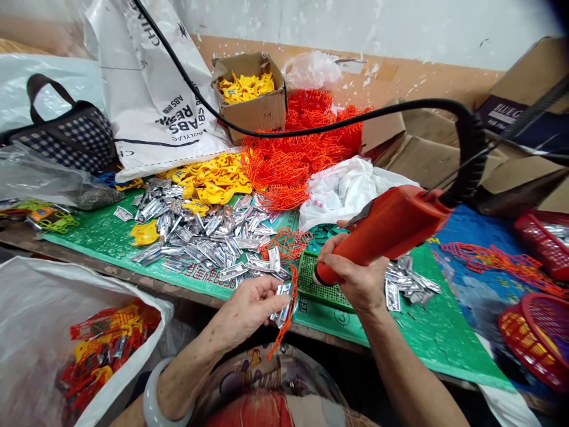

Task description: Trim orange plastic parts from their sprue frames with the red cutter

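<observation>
From where I'm standing, the piece is up in front of the worker's lap: the left hand [253, 305] pinches a silver metal plate [283, 303] between thumb and fingers, with a thin orange plastic frame [293, 296] against it. The right hand [360, 276] is wrapped round the body of a corded power screwdriver [386, 228], its nose pointing down over the green basket [329, 301], apart from the plate. It looks to me like a moment of holding and lining up; bringing tool and piece together would call for a firm left pinch and a careful tilt of that heavy body. Whether there is a screw at the tip, I can't tell. The green basket's bottom shows its open mesh, with small bits too fine to make out. Behind, a cardboard box [255, 115] holds yellow plastic parts [249, 88], and a clear plastic bag [48, 169] has small grey bits [100, 197] gathered in one corner. The open white sack [162, 314] by the left arm holds a jumble of red and yellow pieces [106, 344]. At the far right, one red basket [531, 237] carries silvery pieces [560, 231]; in the lower red basket [515, 332], something yellow shows through the slots.
</observation>
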`<state>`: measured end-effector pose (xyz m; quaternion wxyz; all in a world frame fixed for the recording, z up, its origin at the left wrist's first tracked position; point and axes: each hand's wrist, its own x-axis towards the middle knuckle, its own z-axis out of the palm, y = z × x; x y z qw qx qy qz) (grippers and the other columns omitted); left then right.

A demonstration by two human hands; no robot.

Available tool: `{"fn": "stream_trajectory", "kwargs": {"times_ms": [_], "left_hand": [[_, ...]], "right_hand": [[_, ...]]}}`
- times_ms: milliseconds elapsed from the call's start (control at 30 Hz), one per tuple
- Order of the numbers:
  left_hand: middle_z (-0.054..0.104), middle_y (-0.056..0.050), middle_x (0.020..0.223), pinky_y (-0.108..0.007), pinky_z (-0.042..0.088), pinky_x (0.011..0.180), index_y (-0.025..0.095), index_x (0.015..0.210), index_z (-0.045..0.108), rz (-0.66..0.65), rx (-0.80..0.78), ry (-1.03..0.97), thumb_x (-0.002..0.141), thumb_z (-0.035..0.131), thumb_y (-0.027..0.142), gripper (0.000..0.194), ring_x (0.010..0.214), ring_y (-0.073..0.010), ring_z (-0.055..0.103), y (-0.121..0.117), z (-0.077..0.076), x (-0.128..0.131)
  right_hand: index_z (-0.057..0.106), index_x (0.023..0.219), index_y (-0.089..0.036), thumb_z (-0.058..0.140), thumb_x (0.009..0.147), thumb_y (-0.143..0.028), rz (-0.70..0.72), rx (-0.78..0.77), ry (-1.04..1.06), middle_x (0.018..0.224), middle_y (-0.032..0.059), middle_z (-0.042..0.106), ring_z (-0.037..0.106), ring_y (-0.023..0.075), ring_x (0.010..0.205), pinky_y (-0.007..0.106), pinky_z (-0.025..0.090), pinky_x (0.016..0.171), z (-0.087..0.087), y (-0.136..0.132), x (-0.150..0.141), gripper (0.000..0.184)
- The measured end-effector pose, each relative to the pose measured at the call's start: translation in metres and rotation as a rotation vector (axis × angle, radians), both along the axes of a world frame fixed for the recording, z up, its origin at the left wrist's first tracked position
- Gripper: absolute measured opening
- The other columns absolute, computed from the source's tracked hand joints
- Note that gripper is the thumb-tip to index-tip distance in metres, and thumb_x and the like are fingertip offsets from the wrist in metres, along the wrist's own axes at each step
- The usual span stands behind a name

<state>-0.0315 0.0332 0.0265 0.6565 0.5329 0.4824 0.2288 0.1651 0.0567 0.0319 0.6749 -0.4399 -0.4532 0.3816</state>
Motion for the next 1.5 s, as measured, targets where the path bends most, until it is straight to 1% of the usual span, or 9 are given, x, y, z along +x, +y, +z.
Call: {"fn": "stream_trajectory", "kwargs": {"times_ms": [267, 367, 500, 633, 767, 900, 1033, 1200, 1500], "left_hand": [[0.048, 0.005, 0.057, -0.023, 0.025, 0.047, 0.017, 0.077, 0.063, -0.058, 0.066, 0.036, 0.081, 0.059, 0.046, 0.030, 0.051, -0.0105, 0.039, 0.003, 0.003, 0.004], [0.050, 0.005, 0.059, -0.022, 0.026, 0.046, 0.016, 0.080, 0.065, -0.025, 0.071, 0.035, 0.081, 0.059, 0.044, 0.029, 0.050, -0.0102, 0.038, -0.001, 0.006, 0.006], [0.047, 0.007, 0.057, -0.022, 0.027, 0.045, 0.018, 0.078, 0.063, 0.010, 0.059, -0.002, 0.081, 0.058, 0.041, 0.024, 0.047, -0.0096, 0.036, -0.007, 0.007, 0.009], [0.045, 0.007, 0.058, -0.023, 0.027, 0.048, 0.017, 0.075, 0.061, 0.037, 0.061, -0.061, 0.079, 0.061, 0.040, 0.023, 0.051, -0.0097, 0.036, -0.009, 0.000, 0.012], [0.045, 0.006, 0.059, -0.023, 0.029, 0.050, 0.016, 0.075, 0.061, 0.035, 0.072, -0.095, 0.077, 0.062, 0.040, 0.024, 0.054, -0.0104, 0.036, -0.010, -0.002, 0.014], [0.049, 0.004, 0.059, -0.023, 0.034, 0.051, 0.017, 0.071, 0.059, 0.061, 0.049, -0.118, 0.072, 0.064, 0.039, 0.023, 0.055, -0.0117, 0.043, -0.011, 0.003, 0.016], [0.051, 0.004, 0.061, -0.024, 0.038, 0.051, 0.018, 0.072, 0.058, 0.066, 0.029, -0.140, 0.071, 0.064, 0.040, 0.023, 0.055, -0.0133, 0.048, -0.012, 0.002, 0.017], [0.049, 0.005, 0.059, -0.024, 0.036, 0.052, 0.019, 0.070, 0.057, 0.068, 0.035, -0.141, 0.070, 0.065, 0.039, 0.023, 0.054, -0.0122, 0.043, -0.011, -0.003, 0.016], [0.045, 0.004, 0.060, -0.025, 0.032, 0.054, 0.019, 0.068, 0.054, 0.046, 0.082, -0.117, 0.071, 0.060, 0.036, 0.019, 0.057, -0.0122, 0.037, -0.012, -0.004, 0.016]], "right_hand": [[0.065, 0.064, -0.018, 0.077, 0.061, -0.017, 0.012, -0.006, 0.024, 0.064, -0.0020, 0.065, 0.060, 0.0146, 0.056, 0.031, 0.049, 0.056, 0.005, 0.001, 0.002, 0.012], [0.067, 0.072, -0.019, 0.076, 0.059, -0.016, 0.011, 0.027, 0.093, 0.061, -0.0030, 0.065, 0.059, 0.0150, 0.053, 0.031, 0.049, 0.055, 0.024, -0.001, 0.005, 0.016], [0.067, 0.103, -0.024, 0.071, 0.062, -0.011, 0.070, 0.118, 0.166, 0.061, -0.0037, 0.066, 0.059, 0.0164, 0.053, 0.033, 0.050, 0.057, 0.060, -0.013, 0.006, 0.043], [0.065, 0.115, -0.026, 0.071, 0.070, -0.015, 0.197, 0.164, 0.211, 0.066, -0.0020, 0.064, 0.059, 0.0166, 0.060, 0.035, 0.052, 0.063, 0.080, -0.031, 0.000, 0.047], [0.066, 0.109, -0.032, 0.078, 0.074, -0.024, 0.344, 0.153, 0.253, 0.072, -0.0026, 0.064, 0.060, 0.0160, 0.063, 0.035, 0.054, 0.066, 0.080, -0.046, -0.012, 0.038], [0.065, 0.104, -0.034, 0.078, 0.076, -0.024, 0.400, 0.122, 0.255, 0.075, -0.0042, 0.064, 0.061, 0.0146, 0.067, 0.034, 0.055, 0.069, 0.073, -0.053, -0.023, 0.033], [0.062, 0.113, -0.033, 0.076, 0.075, -0.021, 0.418, 0.117, 0.225, 0.075, -0.0049, 0.065, 0.062, 0.0132, 0.067, 0.033, 0.055, 0.071, 0.070, -0.052, -0.028, 0.042], [0.057, 0.123, -0.033, 0.076, 0.074, -0.018, 0.412, 0.091, 0.194, 0.074, -0.0048, 0.065, 0.062, 0.0132, 0.065, 0.031, 0.055, 0.066, 0.070, -0.052, -0.031, 0.055], [0.059, 0.119, -0.031, 0.082, 0.073, -0.030, 0.400, 0.063, 0.145, 0.072, -0.0035, 0.064, 0.061, 0.0149, 0.062, 0.033, 0.054, 0.063, 0.069, -0.051, -0.032, 0.051]]}}
